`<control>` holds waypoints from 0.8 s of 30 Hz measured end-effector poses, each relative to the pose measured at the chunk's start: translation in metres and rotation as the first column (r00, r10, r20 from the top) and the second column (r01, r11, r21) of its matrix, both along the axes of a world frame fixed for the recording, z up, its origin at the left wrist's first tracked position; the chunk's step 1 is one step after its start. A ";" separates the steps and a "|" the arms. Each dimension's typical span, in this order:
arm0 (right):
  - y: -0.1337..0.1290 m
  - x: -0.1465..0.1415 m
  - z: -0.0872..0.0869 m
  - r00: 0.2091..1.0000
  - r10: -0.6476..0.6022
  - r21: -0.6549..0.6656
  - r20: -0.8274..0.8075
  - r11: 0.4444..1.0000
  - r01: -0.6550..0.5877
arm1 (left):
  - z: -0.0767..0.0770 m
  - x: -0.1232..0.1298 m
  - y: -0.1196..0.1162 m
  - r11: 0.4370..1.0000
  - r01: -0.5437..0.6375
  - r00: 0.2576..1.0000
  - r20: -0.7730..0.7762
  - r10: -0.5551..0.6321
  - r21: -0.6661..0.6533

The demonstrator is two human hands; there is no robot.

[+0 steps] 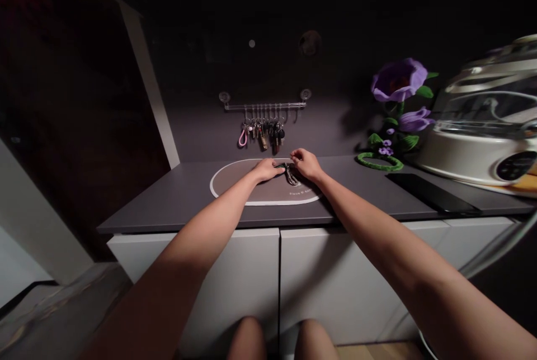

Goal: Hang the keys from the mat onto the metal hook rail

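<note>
A grey braided cord [292,175], looped and with a dark greenish end, is between my hands above the oval mat [235,192]. It could be a key strap, but it is too small to be sure. My left hand [267,170] pinches the dark end from the left side. On the right, my right hand [307,164] has its fingers curled in at the top of the cord; what sits between those fingertips is hidden.
Several keys [263,135] hang from a clear hook rail [264,106] on the wall behind. To the right stand purple crocheted flowers [400,80], a black phone-like slab [432,193] and a white appliance [470,147]. The dark countertop [163,198] ends above white cabinet doors [239,282].
</note>
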State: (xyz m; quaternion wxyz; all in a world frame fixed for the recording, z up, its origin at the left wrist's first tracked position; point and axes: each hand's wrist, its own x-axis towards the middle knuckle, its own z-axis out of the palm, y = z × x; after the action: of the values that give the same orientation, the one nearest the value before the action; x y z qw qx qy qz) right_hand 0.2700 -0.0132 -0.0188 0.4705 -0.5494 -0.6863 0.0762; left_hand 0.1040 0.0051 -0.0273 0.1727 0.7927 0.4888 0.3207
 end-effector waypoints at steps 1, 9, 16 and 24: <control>0.001 0.001 0.000 1.000 -0.008 0.000 0.026 1.000 0.008 | -0.001 -0.001 -0.001 0.999 0.032 0.999 0.021 -0.032 -0.018; 0.002 0.001 0.001 0.996 -0.015 -0.031 0.093 0.999 0.018 | 0.004 -0.006 -0.009 0.987 0.091 0.985 0.156 -0.070 -0.133; -0.001 -0.004 0.003 0.989 -0.005 -0.063 0.151 0.998 0.014 | 0.005 -0.014 -0.008 0.985 0.045 0.940 0.340 0.014 -0.165; -0.002 -0.006 0.004 0.989 0.020 -0.017 0.147 1.000 -0.017 | 0.011 -0.011 -0.004 0.943 0.201 0.678 0.733 0.062 -0.265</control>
State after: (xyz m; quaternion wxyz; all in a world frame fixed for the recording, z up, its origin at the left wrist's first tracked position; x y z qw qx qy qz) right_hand 0.2637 -0.0149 -0.0148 0.4137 -0.5508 -0.7235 0.0452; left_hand 0.0927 0.0013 -0.0163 0.4936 0.5766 0.3935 0.5188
